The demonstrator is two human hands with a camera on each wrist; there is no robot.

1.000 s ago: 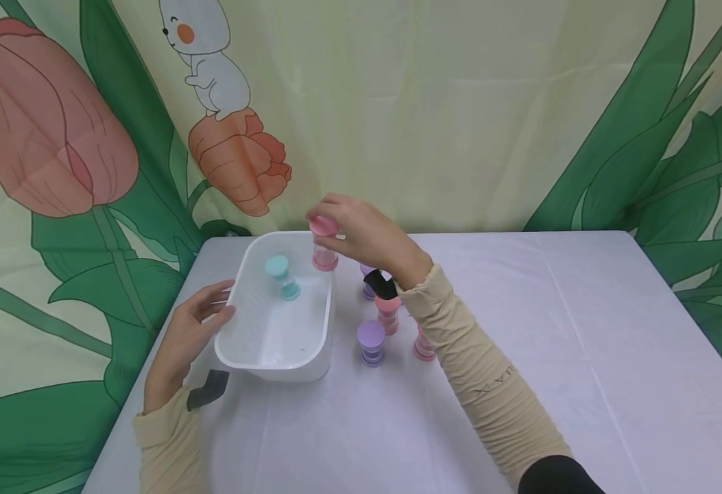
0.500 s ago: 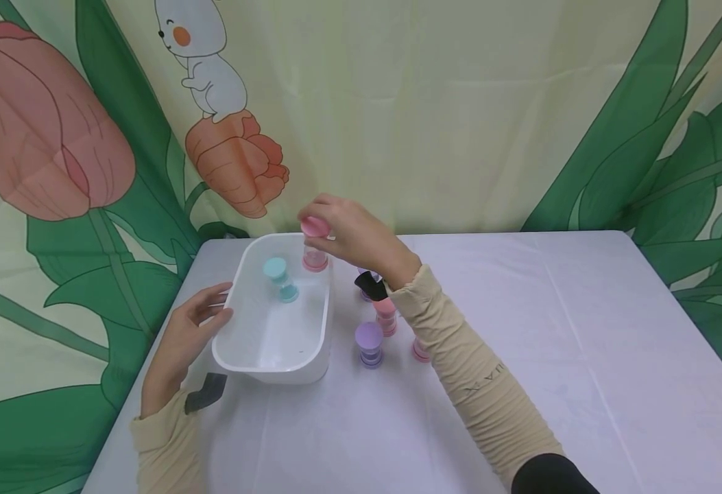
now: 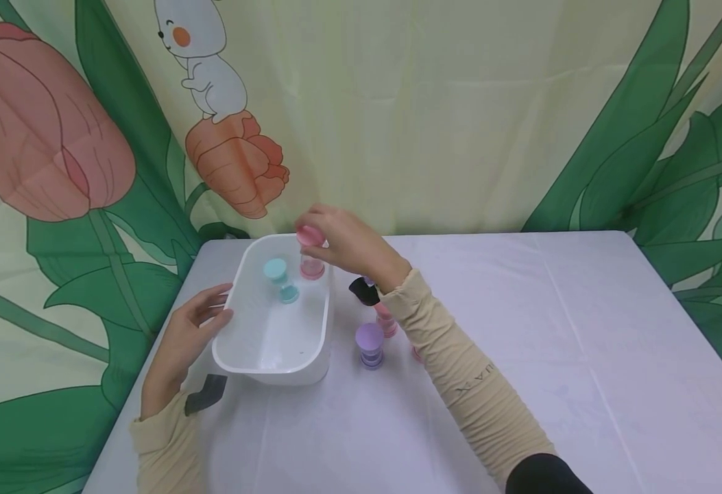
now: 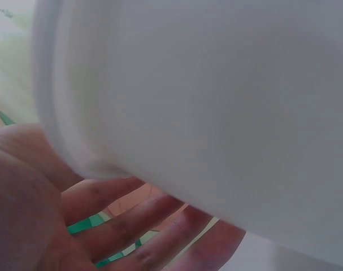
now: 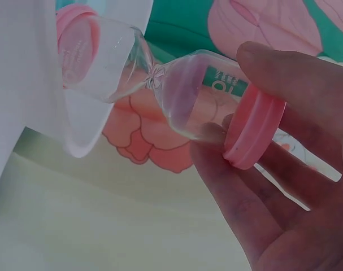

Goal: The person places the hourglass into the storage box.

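Observation:
A pink hourglass (image 3: 313,272) is gripped by its upper cap in my right hand (image 3: 354,243). In the right wrist view the thumb and fingers hold the pink cap (image 5: 255,127), and the clear glass tilts past the bin's rim. The white plastic bin (image 3: 280,377) surrounds its lower end; whether that end touches the floor I cannot tell. Inside the bin a teal hourglass (image 3: 282,281) stands apart from the pink one. My left hand (image 3: 184,336) rests against the bin's left side, its fingers (image 4: 160,237) extended along the outer wall.
Right of the bin, on the white-covered table (image 3: 521,329), stand a purple hourglass (image 3: 370,346) and a pink hourglass (image 3: 387,321). My right forearm partly hides others. A printed curtain (image 3: 447,123) hangs behind the table.
My right hand has moved left and then down with the pink hourglass, from over the bin's right rim into its back right part. The left hand keeps its place at the bin.

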